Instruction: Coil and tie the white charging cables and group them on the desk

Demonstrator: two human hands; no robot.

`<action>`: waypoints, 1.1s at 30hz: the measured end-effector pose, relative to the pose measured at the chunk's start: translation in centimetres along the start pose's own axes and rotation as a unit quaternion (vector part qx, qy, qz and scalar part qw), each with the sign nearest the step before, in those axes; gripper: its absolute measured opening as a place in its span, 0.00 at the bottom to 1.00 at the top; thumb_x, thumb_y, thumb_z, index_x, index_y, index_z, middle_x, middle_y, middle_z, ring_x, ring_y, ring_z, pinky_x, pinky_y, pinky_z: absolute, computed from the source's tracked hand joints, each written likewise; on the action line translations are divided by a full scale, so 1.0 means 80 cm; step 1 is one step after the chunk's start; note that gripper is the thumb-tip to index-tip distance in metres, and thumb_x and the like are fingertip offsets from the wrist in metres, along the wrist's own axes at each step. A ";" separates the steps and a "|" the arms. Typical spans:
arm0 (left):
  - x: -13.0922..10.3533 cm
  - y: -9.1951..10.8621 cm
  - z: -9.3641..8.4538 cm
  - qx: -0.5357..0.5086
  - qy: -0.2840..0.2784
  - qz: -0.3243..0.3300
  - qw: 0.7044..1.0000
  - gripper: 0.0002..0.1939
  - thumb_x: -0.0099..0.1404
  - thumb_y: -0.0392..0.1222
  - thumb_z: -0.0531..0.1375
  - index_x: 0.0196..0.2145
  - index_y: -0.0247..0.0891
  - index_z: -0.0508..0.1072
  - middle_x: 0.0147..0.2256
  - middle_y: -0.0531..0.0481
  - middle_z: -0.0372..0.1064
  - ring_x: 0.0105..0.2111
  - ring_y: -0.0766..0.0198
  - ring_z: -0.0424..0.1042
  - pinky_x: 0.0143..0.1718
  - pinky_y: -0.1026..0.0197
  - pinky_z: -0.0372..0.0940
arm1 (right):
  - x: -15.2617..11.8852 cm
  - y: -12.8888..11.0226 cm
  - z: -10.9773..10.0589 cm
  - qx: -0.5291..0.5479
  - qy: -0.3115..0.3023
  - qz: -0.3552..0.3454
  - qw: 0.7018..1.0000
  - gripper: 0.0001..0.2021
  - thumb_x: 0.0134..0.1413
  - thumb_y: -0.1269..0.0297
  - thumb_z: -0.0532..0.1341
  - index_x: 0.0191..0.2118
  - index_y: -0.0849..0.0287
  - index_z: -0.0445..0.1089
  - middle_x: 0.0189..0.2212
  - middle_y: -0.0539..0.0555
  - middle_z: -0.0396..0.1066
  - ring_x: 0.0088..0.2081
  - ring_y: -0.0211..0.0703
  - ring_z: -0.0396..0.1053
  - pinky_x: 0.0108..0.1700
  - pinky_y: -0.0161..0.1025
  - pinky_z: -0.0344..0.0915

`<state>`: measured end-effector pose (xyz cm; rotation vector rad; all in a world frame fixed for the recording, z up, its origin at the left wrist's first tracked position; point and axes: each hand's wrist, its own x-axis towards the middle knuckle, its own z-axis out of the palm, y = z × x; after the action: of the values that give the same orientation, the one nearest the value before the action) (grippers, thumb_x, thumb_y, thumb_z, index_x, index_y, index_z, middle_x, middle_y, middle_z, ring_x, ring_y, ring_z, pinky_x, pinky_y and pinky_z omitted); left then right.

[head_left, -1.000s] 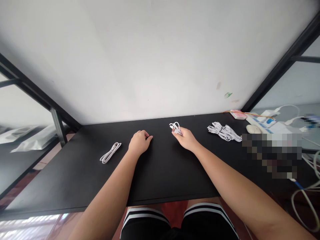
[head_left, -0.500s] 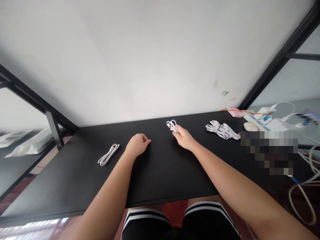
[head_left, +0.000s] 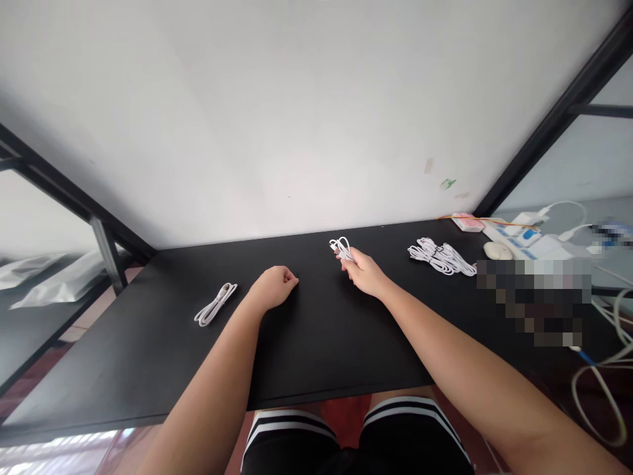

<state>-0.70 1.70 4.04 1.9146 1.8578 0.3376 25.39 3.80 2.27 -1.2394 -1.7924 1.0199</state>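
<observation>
My right hand grips a white coiled cable just above the black desk, its loops and a plug end poking out past the fingers. My left hand is closed in a pinch over the desk, thumb against the curled fingers. Whatever it may hold is too small or hidden to make out. To its left lies another folded white cable, flat on the desk. Right of my right hand rests a pile of bundled white cables with dark ties around them.
The black desk meets a white wall at the back. On the right are a white power strip with plugs, a pink-white box, a white mouse and a blurred-out patch. Plastic bags lie beyond the left frame bars.
Both hands keep nearly the same place and hold. The view has shifted very slightly; the cables on the desk stay where they were.
</observation>
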 end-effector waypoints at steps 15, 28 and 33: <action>-0.003 0.031 0.032 -0.262 0.017 0.099 0.960 0.11 0.69 0.49 0.55 0.36 0.39 0.68 0.29 0.48 0.75 0.29 0.64 0.72 0.33 0.61 0.65 | -0.005 -0.004 0.010 0.003 0.023 -0.012 1.000 0.14 0.61 0.54 0.58 0.47 0.55 0.69 0.22 0.48 0.67 0.21 0.38 0.62 0.24 0.35 0.59; -0.006 0.053 0.049 -0.414 -0.046 0.146 0.897 0.14 0.68 0.51 0.59 0.36 0.37 0.67 0.35 0.45 0.75 0.38 0.61 0.76 0.41 0.56 0.70 | -0.010 -0.023 0.026 0.139 -0.097 0.043 0.985 0.08 0.65 0.59 0.50 0.46 0.54 0.60 0.24 0.42 0.63 0.15 0.32 0.60 0.17 0.31 0.61; -0.004 0.053 0.048 -0.398 0.003 0.125 0.909 0.13 0.67 0.50 0.59 0.36 0.37 0.68 0.32 0.47 0.72 0.32 0.64 0.72 0.37 0.59 0.69 | -0.009 -0.025 0.025 0.087 -0.079 0.034 0.992 0.12 0.66 0.56 0.51 0.36 0.58 0.64 0.24 0.46 0.64 0.17 0.31 0.63 0.19 0.32 0.65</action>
<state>4.81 0.85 2.77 1.5362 1.1720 1.0057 23.05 2.24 3.15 -1.1467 -1.7449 1.3164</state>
